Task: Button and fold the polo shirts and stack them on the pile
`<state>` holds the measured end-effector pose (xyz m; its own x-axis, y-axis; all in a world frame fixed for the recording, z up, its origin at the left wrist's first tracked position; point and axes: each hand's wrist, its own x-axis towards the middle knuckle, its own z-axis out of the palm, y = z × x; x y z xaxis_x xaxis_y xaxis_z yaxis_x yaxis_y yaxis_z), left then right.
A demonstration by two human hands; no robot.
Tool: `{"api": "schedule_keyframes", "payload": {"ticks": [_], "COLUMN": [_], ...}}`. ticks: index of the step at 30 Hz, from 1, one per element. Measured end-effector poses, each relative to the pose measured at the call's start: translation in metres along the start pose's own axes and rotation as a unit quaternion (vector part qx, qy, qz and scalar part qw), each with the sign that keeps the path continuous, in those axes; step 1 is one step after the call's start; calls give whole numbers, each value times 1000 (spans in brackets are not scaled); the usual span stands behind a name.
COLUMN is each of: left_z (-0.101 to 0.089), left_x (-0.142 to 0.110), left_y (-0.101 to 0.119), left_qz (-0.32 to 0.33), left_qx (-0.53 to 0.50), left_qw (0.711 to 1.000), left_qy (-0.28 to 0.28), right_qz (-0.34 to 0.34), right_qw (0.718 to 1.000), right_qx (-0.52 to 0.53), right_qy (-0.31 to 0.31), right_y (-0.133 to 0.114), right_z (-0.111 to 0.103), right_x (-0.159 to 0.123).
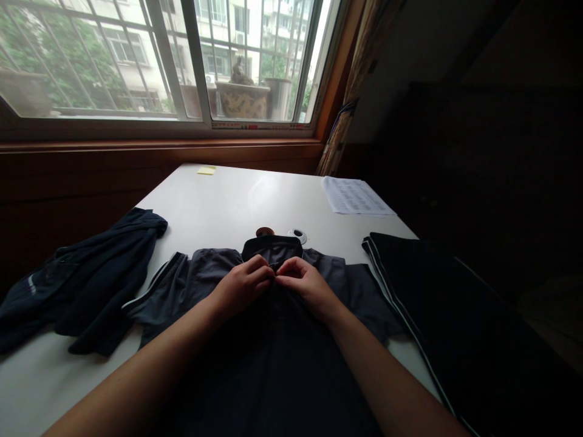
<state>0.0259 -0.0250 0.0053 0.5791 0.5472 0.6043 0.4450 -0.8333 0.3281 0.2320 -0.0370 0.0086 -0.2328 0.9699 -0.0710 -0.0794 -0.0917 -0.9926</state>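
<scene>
Clothes (100,273) in dark blue lie in a loose heap at the left of the frame, on a white table (191,206). Above them, a big window (195,60) fills the upper left. A yellow note (206,170) lies near the table's far edge. In the middle and lower middle, a dark shirt (273,340) lies with its sleeves out and its collar (273,241) toward the window. The left hand (246,278) has its thumb and fingertips closed on the cloth just below the neck hole. Right beside it, the right hand (306,283) pinches the same spot with its thumb and first finger. So the shirt front sits between the fingertips, but the little bit they pinch is too hidden to tell. Papers (357,195) lie at the upper right of the table. Dark folded cloth (455,315) with white stripes lies at the lower right.
</scene>
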Motion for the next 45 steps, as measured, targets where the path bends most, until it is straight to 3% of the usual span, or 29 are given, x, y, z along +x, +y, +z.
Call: {"api": "schedule_keyframes", "payload": {"ticks": [6,16,36,40,45], "left_z": [-1,0,-5,-4,-5], "left_x": [1,-3,-1,-2,-4], "left_y": [-1,-3,2,0,0], "left_qz": [10,-9,10,9,-37], "left_qx": [11,11,9,1,-20], "left_qw": [1000,1000,999,1000,999], "left_qy": [12,10,31,22,-15], "right_qz": [-12,6,32,40,52], "right_qw": [1000,996,995,995,992], "right_qx": [-14,-84,-80,-82,-95], "right_qy": [15,-17,-45,-46,-57], "right_y": [3,-2,-4,-9,-11], "right_z": [-1,-1,-4,-2,-2], "right_x": [2,1,1,0,0]}}
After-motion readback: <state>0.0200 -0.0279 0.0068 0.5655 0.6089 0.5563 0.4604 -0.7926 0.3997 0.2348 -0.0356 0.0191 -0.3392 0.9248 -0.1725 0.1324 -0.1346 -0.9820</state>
